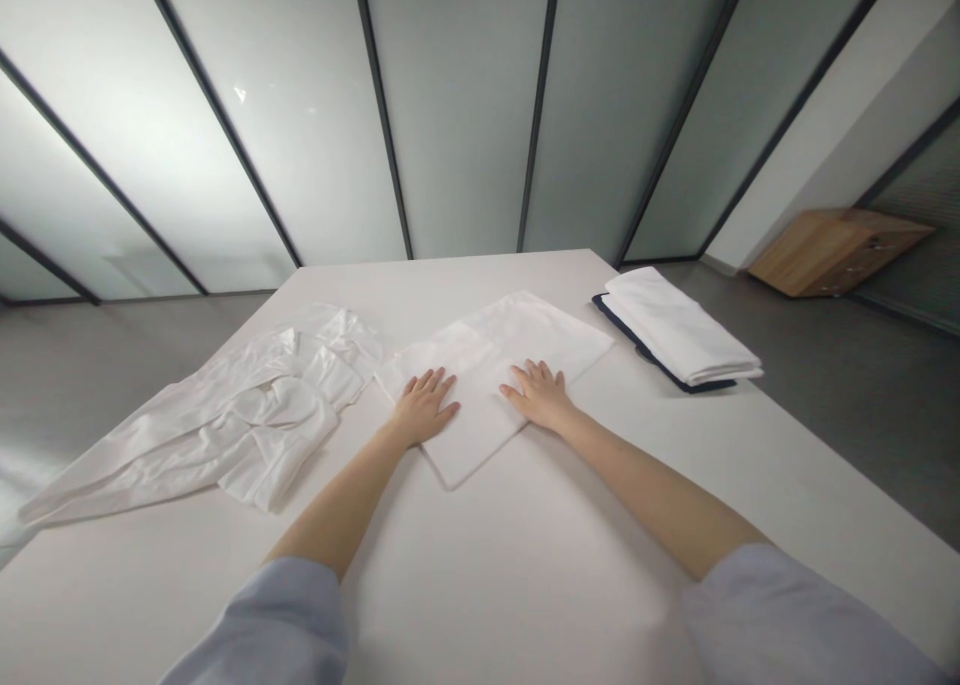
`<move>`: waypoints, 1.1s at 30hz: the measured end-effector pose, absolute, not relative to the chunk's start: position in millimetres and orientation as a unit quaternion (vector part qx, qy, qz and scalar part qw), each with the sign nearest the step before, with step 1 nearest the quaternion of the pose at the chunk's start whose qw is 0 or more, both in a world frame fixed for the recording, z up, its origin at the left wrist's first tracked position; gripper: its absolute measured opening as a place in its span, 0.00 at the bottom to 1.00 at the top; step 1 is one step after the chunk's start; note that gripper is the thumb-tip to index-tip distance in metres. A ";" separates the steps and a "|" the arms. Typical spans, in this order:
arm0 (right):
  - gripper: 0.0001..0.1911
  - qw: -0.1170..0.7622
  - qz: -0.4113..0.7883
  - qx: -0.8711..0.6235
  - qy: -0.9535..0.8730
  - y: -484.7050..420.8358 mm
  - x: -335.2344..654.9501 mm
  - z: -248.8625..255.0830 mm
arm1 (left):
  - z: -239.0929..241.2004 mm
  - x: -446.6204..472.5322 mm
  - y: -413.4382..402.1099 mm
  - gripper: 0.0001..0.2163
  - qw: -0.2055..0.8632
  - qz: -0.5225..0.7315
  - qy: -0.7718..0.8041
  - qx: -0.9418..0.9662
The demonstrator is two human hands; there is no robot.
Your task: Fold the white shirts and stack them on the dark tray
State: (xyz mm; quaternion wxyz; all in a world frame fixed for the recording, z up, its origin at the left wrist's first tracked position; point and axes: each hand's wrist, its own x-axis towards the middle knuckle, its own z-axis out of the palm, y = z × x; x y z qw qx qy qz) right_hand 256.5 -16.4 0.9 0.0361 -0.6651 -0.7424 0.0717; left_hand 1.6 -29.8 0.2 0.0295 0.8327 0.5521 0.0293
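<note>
A white cloth (495, 340), folded into a flat panel with one corner pointing toward me, lies in the middle of the white table (480, 585). On its left part rests my left hand (424, 407), palm down with the fingers spread. My right hand (541, 395) lies flat on its right part, fingers also apart. Neither hand grasps anything. To the left is a crumpled white garment (255, 405), its long narrow part trailing toward the table's left edge. What kind of garment it is cannot be made out.
Folded white fabric (679, 325) sits on a dark navy folded piece (701, 385) near the table's right edge. Frosted glass panels with dark frames (457, 105) stand beyond the table. A wooden cabinet (832, 250) is on the floor at the far right.
</note>
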 end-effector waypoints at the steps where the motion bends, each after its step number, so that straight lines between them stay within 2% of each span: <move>1: 0.36 0.037 0.067 -0.657 -0.750 -19.2 253.6 -2.0 | 0.3 3.3 -30.8 0.27 0.028 0.030 0.561 0.827; 8: 0.37 0.076 0.020 -0.674 -0.735 -1.4 271.3 -8.8 | 12.9 16.4 -41.5 0.27 0.006 0.052 0.567 0.822; 16: 0.36 0.108 0.038 -0.733 -0.670 1.7 291.7 -6.6 | 30.7 20.2 -48.6 0.14 0.032 0.061 0.451 0.890; 20: 0.29 0.116 0.043 -0.742 -0.659 3.0 293.0 -5.7 | 31.3 20.5 -54.7 0.13 0.156 0.102 0.418 0.889; 23: 0.25 0.129 0.049 -0.746 -0.651 4.2 293.9 -5.3 | 29.7 17.3 -51.5 0.15 0.254 0.166 0.452 0.839; 25: 0.24 0.140 0.051 -0.751 -0.643 4.3 294.3 -4.9 | 28.7 10.3 -42.1 0.16 0.226 0.235 0.517 0.792; 27: 0.23 0.150 0.054 -0.755 -0.637 3.9 294.0 -4.3 | 27.5 0.1 -28.7 0.16 0.142 0.277 0.606 0.732; 30: 0.22 0.165 0.059 -0.758 -0.628 2.7 292.2 -2.6 | 24.2 -13.2 -10.1 0.19 0.065 0.206 0.712 0.668; 33: 0.22 0.185 0.065 -0.766 -0.612 2.6 290.3 -0.7 | 19.6 -14.0 1.1 0.24 0.068 0.115 0.742 0.657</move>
